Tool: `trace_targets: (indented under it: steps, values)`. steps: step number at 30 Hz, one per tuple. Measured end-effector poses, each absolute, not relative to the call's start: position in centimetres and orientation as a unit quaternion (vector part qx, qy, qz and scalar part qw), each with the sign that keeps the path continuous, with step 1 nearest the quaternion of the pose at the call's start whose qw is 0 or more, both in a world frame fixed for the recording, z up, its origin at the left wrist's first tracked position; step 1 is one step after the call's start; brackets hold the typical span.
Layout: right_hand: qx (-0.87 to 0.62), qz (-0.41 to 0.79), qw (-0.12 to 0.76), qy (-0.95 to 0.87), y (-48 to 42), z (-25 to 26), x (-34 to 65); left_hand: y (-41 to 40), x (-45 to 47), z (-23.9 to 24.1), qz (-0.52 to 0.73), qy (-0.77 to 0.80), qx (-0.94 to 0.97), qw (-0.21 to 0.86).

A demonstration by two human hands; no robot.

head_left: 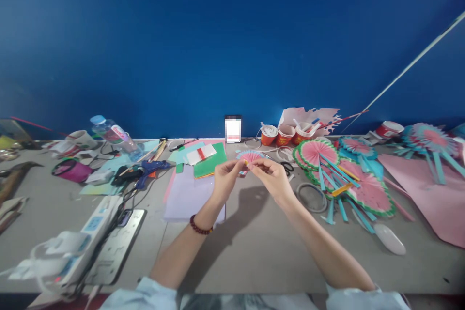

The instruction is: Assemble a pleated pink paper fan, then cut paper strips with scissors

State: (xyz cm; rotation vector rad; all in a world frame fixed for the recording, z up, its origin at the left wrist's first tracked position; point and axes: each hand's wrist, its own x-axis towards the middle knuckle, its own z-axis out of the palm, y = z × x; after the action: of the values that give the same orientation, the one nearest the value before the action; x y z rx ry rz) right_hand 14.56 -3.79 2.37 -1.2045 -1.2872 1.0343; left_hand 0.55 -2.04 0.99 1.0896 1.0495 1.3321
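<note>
In the middle of the table my left hand (pixel 225 180) and my right hand (pixel 274 180) meet with fingertips pinched together. Between them is a small pleated paper fan (pixel 250 154), pink in the centre with a light blue edge. A bit of yellow shows at the fingertips; its kind is too small to make out. Beyond my left hand lie green and lilac paper sheets (pixel 192 196). To the right of my right hand are black-handled scissors (pixel 288 168), a grey ring (pixel 311 197) and watermelon-patterned paper fans (pixel 319 155) with blue strips.
Red paper cups (pixel 269 136) holding scraps stand by the blue wall. On the left are a blue glue gun (pixel 150 169), a plastic bottle (pixel 115 134), a power strip (pixel 92 227) with cables and a phone (pixel 116 247). Pink paper (pixel 428 193) and a white oval object (pixel 389 240) lie right.
</note>
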Motion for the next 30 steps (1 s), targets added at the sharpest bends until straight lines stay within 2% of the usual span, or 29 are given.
trace_targets:
  steps: [8, 23, 30]
  values:
    - [-0.506, 0.435, 0.528, -0.525, -3.5, 2.3, 14.4, -2.9, 1.1, 1.4, 0.561, 0.421, 0.438, 0.562]
    - [-0.510, 0.430, 0.520, -0.534, -3.6, 2.9, 14.3, -3.3, 1.4, 0.9, 0.577, 0.410, 0.476, 0.522]
    - [-0.513, 0.441, 0.518, -0.523, -3.7, 3.0, 14.4, -3.7, 1.3, 0.8, 0.579, 0.412, 0.555, 0.433]
